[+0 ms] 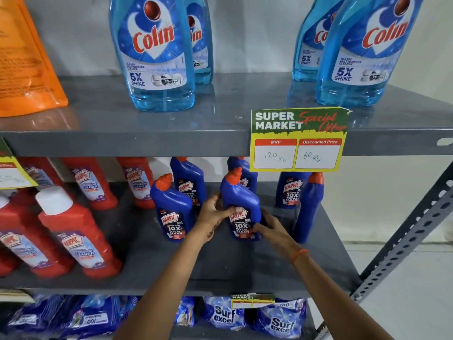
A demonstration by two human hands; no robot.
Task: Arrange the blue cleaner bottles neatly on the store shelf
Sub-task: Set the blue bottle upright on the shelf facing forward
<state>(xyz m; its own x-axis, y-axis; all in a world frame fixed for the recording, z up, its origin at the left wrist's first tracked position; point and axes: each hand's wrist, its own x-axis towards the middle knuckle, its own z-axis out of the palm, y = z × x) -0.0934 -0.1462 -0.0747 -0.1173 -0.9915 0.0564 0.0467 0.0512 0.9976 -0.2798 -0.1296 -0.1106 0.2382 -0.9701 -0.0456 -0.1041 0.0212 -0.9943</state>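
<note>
Several blue Harpic cleaner bottles with orange caps stand on the middle grey shelf [220,268]. Both my hands grip one upright blue bottle [241,204] at the front centre. My left hand [214,212] wraps its left side, thumb across the label. My right hand [266,225] holds its lower right edge. Another blue bottle [171,207] stands just left of it, label forward. Two more [188,180] [242,177] stand behind. At the right, one bottle [290,190] faces forward and another [308,207] is turned with its label away.
Red Harpic bathroom cleaner bottles [78,236] fill the shelf's left side. Light blue Colin bottles [154,52] and an orange pouch [24,57] stand on the upper shelf, where a price card [297,141] hangs. Surf Excel packets [225,315] lie below. A perforated metal upright [404,239] stands at right.
</note>
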